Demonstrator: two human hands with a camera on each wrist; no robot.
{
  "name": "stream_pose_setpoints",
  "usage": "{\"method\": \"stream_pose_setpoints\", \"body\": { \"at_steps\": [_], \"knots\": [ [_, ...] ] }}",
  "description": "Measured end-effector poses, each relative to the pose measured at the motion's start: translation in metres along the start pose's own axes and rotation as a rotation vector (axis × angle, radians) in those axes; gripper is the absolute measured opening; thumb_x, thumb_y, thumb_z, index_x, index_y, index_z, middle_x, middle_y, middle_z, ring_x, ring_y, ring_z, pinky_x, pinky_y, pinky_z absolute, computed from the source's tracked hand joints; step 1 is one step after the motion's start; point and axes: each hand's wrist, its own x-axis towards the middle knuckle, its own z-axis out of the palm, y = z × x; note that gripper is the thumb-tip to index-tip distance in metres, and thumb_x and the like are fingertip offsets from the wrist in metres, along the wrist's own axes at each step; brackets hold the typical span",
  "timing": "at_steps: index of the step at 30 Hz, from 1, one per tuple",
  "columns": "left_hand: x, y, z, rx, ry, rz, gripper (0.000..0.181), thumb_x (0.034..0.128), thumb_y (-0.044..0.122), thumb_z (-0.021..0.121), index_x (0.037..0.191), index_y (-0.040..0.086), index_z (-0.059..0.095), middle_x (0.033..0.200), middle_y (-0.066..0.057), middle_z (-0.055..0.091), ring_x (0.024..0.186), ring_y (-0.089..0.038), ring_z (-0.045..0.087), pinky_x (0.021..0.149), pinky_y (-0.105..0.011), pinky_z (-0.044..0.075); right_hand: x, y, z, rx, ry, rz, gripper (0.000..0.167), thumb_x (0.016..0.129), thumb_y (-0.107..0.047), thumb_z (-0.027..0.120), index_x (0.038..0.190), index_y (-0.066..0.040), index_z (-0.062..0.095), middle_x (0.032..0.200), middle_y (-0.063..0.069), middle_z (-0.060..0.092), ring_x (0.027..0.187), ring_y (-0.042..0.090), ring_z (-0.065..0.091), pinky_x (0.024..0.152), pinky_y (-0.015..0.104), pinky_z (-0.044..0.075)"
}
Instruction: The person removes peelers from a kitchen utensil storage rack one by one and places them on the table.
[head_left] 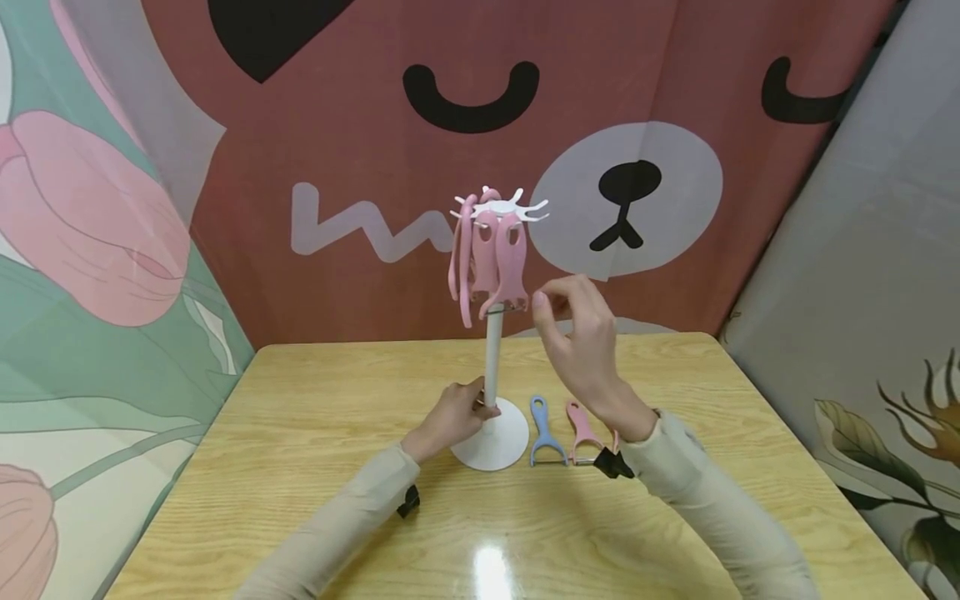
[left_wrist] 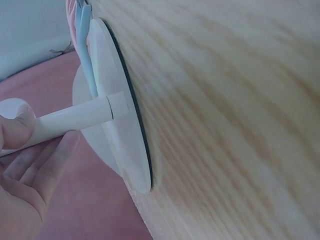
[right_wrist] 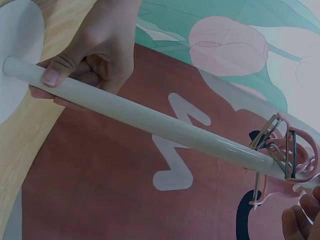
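A white stand with a round base point(head_left: 480, 450), an upright pole point(head_left: 492, 354) and a hooked top point(head_left: 506, 208) stands on the table. Several pink peelers point(head_left: 512, 258) hang from its hooks, blades down. My left hand point(head_left: 453, 417) grips the pole low down, just above the base; thumb and fingers point(left_wrist: 57, 160) lie around it in the left wrist view. Beside the hanging peelers, to their right, is my right hand point(head_left: 581, 333), fingers loosely bent and seemingly holding nothing. Its fingers point(right_wrist: 300, 220) show close to a peeler in the right wrist view; contact is unclear.
Right of the base lie a blue peeler point(head_left: 543, 429) and a pink peeler point(head_left: 582, 429), with another pink piece partly hidden by my right wrist. The wooden table point(head_left: 337, 375) ends at a printed curtain point(head_left: 360, 292) behind.
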Motion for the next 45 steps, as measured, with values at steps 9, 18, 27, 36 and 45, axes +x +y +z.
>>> {"method": "stream_pose_setpoints", "body": {
  "at_steps": [9, 18, 27, 36, 45],
  "knots": [
    [-0.001, -0.001, 0.0, 0.005, 0.011, 0.007, 0.017, 0.0945, 0.01, 0.069, 0.105, 0.001, 0.059, 0.096, -0.015, 0.071, 0.086, -0.022, 0.072, 0.069, -0.027, 0.058, 0.011, -0.011, 0.008, 0.009, 0.023, 0.015, 0.04, 0.099, -0.038, 0.056, 0.102, 0.001, 0.062, 0.088, 0.013, 0.055, 0.078, 0.027, 0.05, 0.071, 0.037, 0.04],
    [-0.001, -0.002, 0.002, 0.018, 0.026, 0.02, 0.015, 0.0937, 0.01, 0.07, 0.102, 0.003, 0.059, 0.092, -0.014, 0.071, 0.083, -0.022, 0.072, 0.067, -0.025, 0.057, 0.017, -0.018, 0.015, 0.011, -0.013, 0.007, 0.046, 0.099, -0.043, 0.055, 0.103, 0.002, 0.056, 0.09, 0.014, 0.051, 0.081, 0.026, 0.049, 0.072, 0.035, 0.041],
    [-0.001, -0.003, 0.003, 0.02, 0.033, 0.023, 0.015, 0.0933, 0.01, 0.07, 0.101, 0.004, 0.059, 0.091, -0.013, 0.072, 0.082, -0.02, 0.072, 0.066, -0.024, 0.056, 0.022, -0.023, 0.02, -0.015, -0.006, 0.07, 0.059, 0.095, -0.058, 0.055, 0.1, 0.0, 0.048, 0.086, 0.012, 0.046, 0.074, 0.024, 0.045, 0.067, 0.035, 0.037],
    [-0.001, -0.003, 0.001, 0.031, 0.022, 0.012, 0.014, 0.0933, 0.01, 0.07, 0.101, 0.005, 0.059, 0.089, -0.011, 0.071, 0.079, -0.018, 0.071, 0.065, -0.026, 0.057, 0.024, -0.025, 0.022, -0.037, -0.029, 0.118, 0.058, 0.094, -0.058, 0.055, 0.098, -0.001, 0.045, 0.083, 0.01, 0.042, 0.072, 0.023, 0.042, 0.065, 0.034, 0.033],
    [-0.001, -0.003, 0.003, 0.051, 0.028, 0.007, 0.016, 0.0936, 0.013, 0.071, 0.101, 0.005, 0.059, 0.091, -0.01, 0.072, 0.082, -0.017, 0.071, 0.067, -0.024, 0.056, 0.023, -0.024, 0.021, -0.04, -0.031, 0.099, 0.041, 0.093, -0.038, 0.059, 0.098, 0.001, 0.051, 0.082, 0.01, 0.045, 0.074, 0.024, 0.046, 0.064, 0.034, 0.037]
  ]
}}
